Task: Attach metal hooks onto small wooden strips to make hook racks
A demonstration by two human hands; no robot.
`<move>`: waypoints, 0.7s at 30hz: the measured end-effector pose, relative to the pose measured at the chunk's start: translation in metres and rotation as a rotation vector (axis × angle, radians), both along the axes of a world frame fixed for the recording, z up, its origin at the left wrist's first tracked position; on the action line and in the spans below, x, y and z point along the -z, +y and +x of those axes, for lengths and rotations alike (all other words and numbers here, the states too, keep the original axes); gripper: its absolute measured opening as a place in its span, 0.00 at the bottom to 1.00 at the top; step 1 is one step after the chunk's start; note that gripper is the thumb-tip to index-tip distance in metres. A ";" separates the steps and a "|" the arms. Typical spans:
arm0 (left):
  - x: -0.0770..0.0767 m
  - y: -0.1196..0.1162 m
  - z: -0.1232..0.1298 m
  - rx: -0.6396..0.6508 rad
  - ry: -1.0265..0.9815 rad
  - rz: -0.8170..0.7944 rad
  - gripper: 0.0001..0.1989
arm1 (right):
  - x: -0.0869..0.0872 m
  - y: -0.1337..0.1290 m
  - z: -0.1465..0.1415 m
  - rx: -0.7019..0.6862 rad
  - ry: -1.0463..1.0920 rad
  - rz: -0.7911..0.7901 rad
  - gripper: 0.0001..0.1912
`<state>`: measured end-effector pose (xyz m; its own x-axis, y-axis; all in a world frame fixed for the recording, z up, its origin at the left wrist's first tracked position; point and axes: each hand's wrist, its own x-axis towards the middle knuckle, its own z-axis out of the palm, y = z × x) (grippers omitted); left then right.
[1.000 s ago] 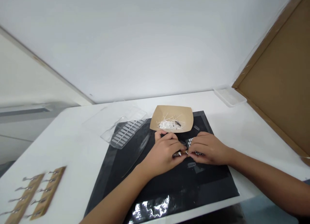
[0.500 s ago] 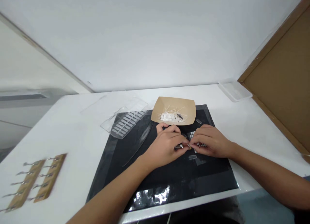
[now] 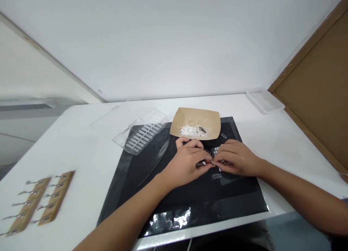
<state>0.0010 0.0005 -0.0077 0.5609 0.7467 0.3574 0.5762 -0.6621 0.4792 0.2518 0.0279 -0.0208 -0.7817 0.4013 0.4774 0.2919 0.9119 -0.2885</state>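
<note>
My left hand (image 3: 187, 164) is closed, thumb and forefinger pinched round a small metal clip (image 3: 201, 164), partly hidden by the fingers. My right hand (image 3: 235, 158) meets it fingertip to fingertip, its thumb and forefinger pressed together at the clip's end. What the right fingertips grip is too small to make out. Under the right hand lies a sheet of white adhesive dots (image 3: 216, 149), mostly covered. A clear nail tip (image 3: 216, 176) rests just below the hands on the black mat (image 3: 185, 204), and another nail tip (image 3: 223, 136) lies above the right hand.
Beyond the hands stands a brown paper tray (image 3: 195, 115) holding white bits and thin sticks. A clear box of nail tips (image 3: 144, 137) and a dark curved strip (image 3: 157, 157) lie left. Two wooden strips with metal clips (image 3: 58, 196) are far left; a plastic container (image 3: 265, 101) is back right.
Both hands keep the same pinched pose at the same spot. The whole view has shifted very slightly; nothing else visibly differs.
</note>
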 end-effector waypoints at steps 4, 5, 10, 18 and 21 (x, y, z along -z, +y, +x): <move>0.001 0.000 0.000 -0.003 0.023 0.008 0.04 | 0.003 0.000 0.001 -0.007 -0.028 -0.006 0.03; 0.001 0.000 0.000 -0.001 0.025 0.011 0.04 | 0.003 0.001 0.001 -0.009 -0.035 -0.008 0.03; 0.001 0.000 -0.001 0.010 0.012 0.011 0.05 | 0.002 0.001 0.001 -0.012 -0.046 -0.037 0.04; -0.001 -0.001 0.000 0.012 0.054 0.032 0.06 | 0.000 0.002 0.003 -0.022 -0.053 -0.090 0.05; 0.000 0.000 0.000 0.016 0.039 0.027 0.07 | 0.000 0.002 0.003 -0.018 -0.060 -0.084 0.06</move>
<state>0.0008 0.0000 -0.0080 0.5865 0.7279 0.3554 0.5831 -0.6839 0.4384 0.2550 0.0302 -0.0208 -0.8152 0.4236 0.3949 0.2946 0.8904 -0.3470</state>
